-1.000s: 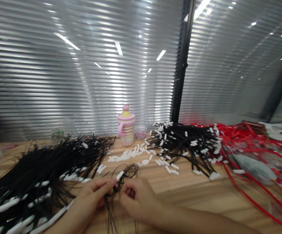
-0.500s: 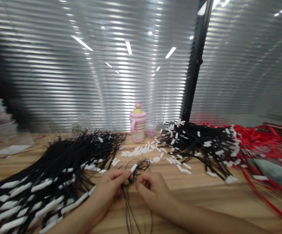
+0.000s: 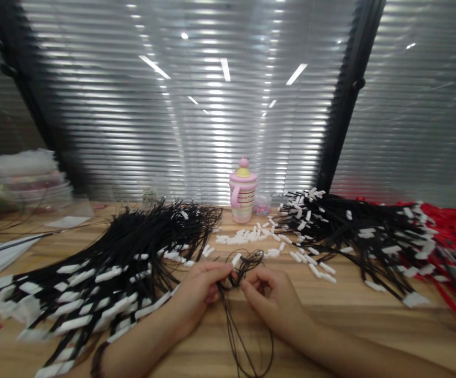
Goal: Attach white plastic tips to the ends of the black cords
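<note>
My left hand (image 3: 204,286) pinches a tangle of thin black cord (image 3: 247,265), and a small white tube-like piece (image 3: 236,259) sits at its fingertips. Just to the right, my right hand (image 3: 271,296) has its fingers curled closed against the same tangle; what lies between those fingertips is too small to tell. Long loops of the cord hang down between both wrists. Several loose white pieces (image 3: 247,235) lie on the wooden table (image 3: 196,346) beyond my hands.
A large bundle of black cords with white ends (image 3: 145,236) spreads on the left. Another bundle (image 3: 341,220) lies on the right, beside red ribbons (image 3: 454,231). A pink cup (image 3: 243,194) stands at the back; stacked clear containers (image 3: 34,181) are far left.
The view has turned left, so everything sits further right in the picture. Both hands keep their closed hold near the cord tangle, with little movement between them.
</note>
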`<state>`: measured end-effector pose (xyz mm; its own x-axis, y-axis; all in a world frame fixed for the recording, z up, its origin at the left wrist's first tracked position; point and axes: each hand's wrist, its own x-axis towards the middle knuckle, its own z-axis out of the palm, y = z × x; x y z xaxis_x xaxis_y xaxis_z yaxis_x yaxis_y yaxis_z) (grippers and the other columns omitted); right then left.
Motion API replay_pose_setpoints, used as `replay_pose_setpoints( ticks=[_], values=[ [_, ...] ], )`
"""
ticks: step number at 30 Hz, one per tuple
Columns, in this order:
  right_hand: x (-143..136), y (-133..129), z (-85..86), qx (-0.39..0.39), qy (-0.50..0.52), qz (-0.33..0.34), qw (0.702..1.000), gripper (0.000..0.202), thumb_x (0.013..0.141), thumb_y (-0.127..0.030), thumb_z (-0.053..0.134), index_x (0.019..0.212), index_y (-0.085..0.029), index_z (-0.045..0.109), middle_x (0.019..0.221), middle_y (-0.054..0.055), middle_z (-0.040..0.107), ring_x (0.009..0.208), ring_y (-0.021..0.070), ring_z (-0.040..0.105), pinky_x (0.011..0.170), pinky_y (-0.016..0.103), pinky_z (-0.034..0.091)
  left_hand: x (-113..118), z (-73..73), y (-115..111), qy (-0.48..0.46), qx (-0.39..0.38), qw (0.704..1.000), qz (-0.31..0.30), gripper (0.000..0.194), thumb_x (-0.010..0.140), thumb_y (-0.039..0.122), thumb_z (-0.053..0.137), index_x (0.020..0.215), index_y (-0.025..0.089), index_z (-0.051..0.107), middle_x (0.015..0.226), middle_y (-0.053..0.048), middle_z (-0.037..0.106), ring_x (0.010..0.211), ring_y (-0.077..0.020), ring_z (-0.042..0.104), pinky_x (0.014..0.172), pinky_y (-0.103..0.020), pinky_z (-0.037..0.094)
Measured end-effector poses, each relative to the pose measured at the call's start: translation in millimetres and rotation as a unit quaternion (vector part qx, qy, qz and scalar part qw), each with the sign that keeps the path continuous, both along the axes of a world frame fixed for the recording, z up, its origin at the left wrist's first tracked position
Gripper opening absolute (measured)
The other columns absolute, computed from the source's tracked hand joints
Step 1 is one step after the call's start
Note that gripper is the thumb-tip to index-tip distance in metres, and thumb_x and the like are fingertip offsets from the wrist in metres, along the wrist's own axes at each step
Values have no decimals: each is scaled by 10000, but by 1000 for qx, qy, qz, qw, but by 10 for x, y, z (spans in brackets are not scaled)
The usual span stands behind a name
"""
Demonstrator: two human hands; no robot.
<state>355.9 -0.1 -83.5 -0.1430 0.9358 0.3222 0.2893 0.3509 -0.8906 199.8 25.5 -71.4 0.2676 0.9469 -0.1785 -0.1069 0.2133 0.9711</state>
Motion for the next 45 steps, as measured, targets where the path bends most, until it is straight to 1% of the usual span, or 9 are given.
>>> replay_pose_setpoints(
  ticks=[7,15,23,26,29,32,38,42,45],
  values=[
    [21,31,-57,-22,49,-24,998,101,696,-209,553,637,-127,553,518,-16,491,480,80,426,452,189,322,7,15,-3,-4,-3,1000,-6,303,638,417,654,645,115,626,542,37,473,392,8,196,421,-195,85],
    [19,6,-51,-29,45,-34,998,34,655,-154,559,628,-134,558,512,-24,495,481,80,439,453,185,326,10,13,-20,7,7,1000,-7,318,630,425,654,648,109,627,556,18,497,408,-5,230,422,-186,114],
    [36,-12,3,-39,45,-17,998,120,716,-222,530,645,-125,542,514,-22,478,485,79,427,464,186,328,25,17,-33,23,16,1000,4,306,633,428,648,640,122,642,562,18,508,405,-5,240,427,-191,114],
    [44,-2,-5,-69,68,6,995,135,732,-239,514,660,-126,530,498,-29,477,450,67,414,437,176,312,28,14,-43,30,20,999,1,318,640,445,639,665,128,648,572,14,513,424,-14,237,435,-191,125],
    [51,20,-21,-131,97,22,986,126,721,-232,507,649,-128,516,473,-37,471,406,58,392,395,165,283,33,14,-57,44,36,998,1,323,644,445,640,687,125,656,585,13,503,457,-24,258,440,-189,139],
    [49,35,-25,-161,116,27,980,127,711,-228,504,634,-127,508,459,-43,459,388,51,381,379,157,271,40,20,-65,54,45,998,-4,325,652,449,634,685,126,657,590,18,493,472,-28,278,443,-187,150],
    [49,34,-35,-149,113,31,982,128,717,-232,502,652,-123,508,463,-44,461,396,48,390,390,154,281,50,36,-70,84,74,994,-16,343,672,463,611,690,122,650,580,25,466,491,-36,278,448,-179,160],
    [45,28,-30,-132,100,24,986,127,710,-230,519,645,-122,505,463,-44,452,414,53,393,403,160,285,54,46,-86,108,130,985,-34,324,700,436,594,654,119,645,645,7,498,567,-54,348,479,-167,209],
    [37,16,-22,-124,95,20,987,140,721,-235,514,635,-126,496,463,-46,438,414,53,384,404,164,278,54,47,-95,120,166,978,-43,324,722,430,574,631,126,642,644,12,494,586,-58,364,511,-166,239]
  ],
)
